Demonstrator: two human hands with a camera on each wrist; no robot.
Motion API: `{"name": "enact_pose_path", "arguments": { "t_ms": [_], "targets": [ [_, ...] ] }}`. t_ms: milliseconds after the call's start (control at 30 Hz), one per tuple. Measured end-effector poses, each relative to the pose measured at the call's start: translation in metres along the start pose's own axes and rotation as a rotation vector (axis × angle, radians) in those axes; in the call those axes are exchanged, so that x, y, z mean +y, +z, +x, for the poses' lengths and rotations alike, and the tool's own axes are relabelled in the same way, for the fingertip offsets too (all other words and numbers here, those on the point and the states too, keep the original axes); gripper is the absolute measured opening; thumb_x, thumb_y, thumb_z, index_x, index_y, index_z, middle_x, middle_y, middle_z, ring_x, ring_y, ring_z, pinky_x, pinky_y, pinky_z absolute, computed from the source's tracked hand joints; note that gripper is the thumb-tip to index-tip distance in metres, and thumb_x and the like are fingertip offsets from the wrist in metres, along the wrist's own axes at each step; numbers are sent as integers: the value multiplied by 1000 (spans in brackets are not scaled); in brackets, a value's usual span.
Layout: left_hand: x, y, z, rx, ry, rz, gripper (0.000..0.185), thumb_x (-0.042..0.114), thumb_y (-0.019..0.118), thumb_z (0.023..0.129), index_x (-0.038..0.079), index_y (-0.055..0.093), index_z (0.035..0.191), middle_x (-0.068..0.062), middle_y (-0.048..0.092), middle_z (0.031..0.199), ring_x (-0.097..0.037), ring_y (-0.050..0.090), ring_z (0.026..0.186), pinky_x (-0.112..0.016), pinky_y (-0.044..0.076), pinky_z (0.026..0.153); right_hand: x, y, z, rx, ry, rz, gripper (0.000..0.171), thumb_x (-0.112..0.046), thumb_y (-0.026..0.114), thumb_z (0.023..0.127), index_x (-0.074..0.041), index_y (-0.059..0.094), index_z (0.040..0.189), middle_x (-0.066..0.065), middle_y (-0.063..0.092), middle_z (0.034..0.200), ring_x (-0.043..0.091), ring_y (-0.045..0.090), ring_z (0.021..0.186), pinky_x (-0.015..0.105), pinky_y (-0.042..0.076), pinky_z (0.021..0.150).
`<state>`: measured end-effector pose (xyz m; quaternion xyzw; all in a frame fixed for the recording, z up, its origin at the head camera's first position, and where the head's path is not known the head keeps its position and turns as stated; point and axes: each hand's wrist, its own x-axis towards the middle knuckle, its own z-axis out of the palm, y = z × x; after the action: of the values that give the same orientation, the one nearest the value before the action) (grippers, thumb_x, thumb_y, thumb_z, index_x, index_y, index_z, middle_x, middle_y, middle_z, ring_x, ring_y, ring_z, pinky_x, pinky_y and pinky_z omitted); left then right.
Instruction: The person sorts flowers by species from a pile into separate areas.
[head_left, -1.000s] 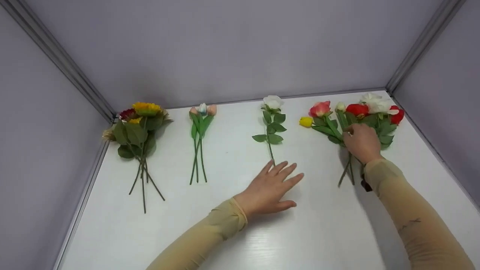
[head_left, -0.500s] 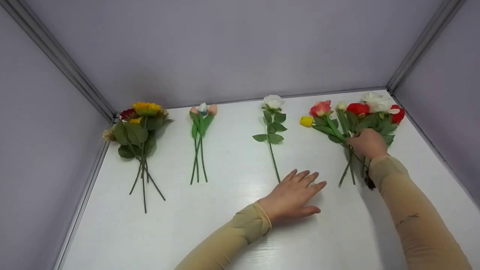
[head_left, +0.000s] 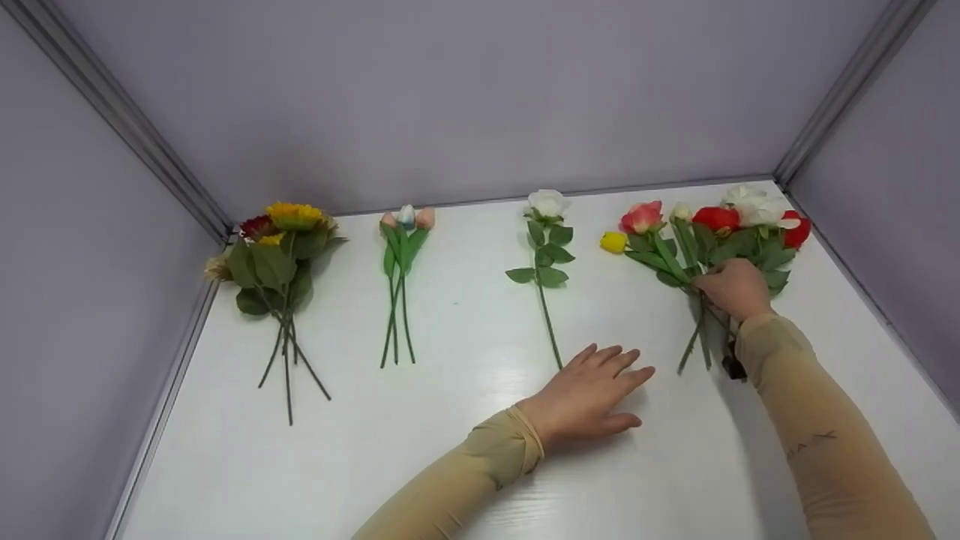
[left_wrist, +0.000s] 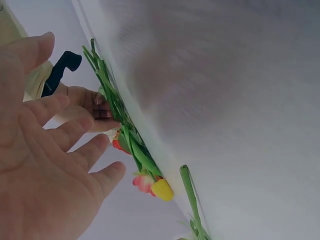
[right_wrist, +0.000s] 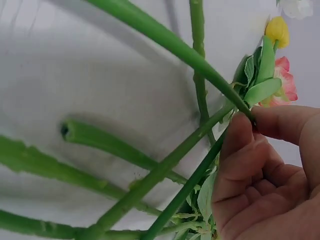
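Pinching stems of mixed bunch [head_left: 705, 240] | right hand [head_left: 733, 289] | no readable writing

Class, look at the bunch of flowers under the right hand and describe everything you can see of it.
The bunch of flowers lies flat on the white table near the back right corner, heads toward the wall. It mixes red, white and pink blooms with one small yellow bud at its left edge, plus broad green leaves that look artificial. The long green stems fan out toward the person. The right hand pinches one stem where the stems gather; the left hand rests apart from it.
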<state>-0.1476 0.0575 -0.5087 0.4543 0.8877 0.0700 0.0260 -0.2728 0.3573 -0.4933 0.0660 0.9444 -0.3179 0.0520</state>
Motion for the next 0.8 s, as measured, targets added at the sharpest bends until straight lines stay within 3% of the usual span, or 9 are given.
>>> {"name": "enact_pose_path", "arguments": {
  "t_ms": [200,333,500,633,800],
  "targets": [
    [-5,-2,-1,44,-20,-68,63,51,56,103,23,42,158,-1,38,162,-20,35,148,-38,25,122,-6,-2,-5,-2,29,99,34,-25,61,98,7,72,102,10,69,81,24,62,74,33,51,62],
    [-10,-7,-4,95,-81,-203,53,43,56,105,20,51,152,-1,46,156,-18,41,144,-31,30,119,-14,-2,-7,-30,46,198,43,-35,60,102,5,69,116,11,69,94,22,63,83,32,54,70],
    [-19,-12,-9,187,-238,-548,39,33,58,105,17,64,140,5,60,142,-11,53,132,-25,42,108,-31,9,-14,-71,22,404,51,-41,61,103,4,62,129,15,68,107,18,65,88,32,58,81],
    [-27,-13,-13,276,-385,-872,31,28,63,103,14,72,129,8,69,125,-6,64,112,-23,50,94,-56,30,-26,-81,-27,581,50,-39,65,102,3,62,128,20,66,114,18,65,91,30,59,84],
    [-39,-12,-20,332,-485,-1123,34,26,67,100,6,71,128,6,72,110,-7,67,96,-27,56,82,-89,59,-44,-107,-125,779,44,-32,69,100,5,65,123,23,67,111,20,68,91,31,60,84]
  ]
}}
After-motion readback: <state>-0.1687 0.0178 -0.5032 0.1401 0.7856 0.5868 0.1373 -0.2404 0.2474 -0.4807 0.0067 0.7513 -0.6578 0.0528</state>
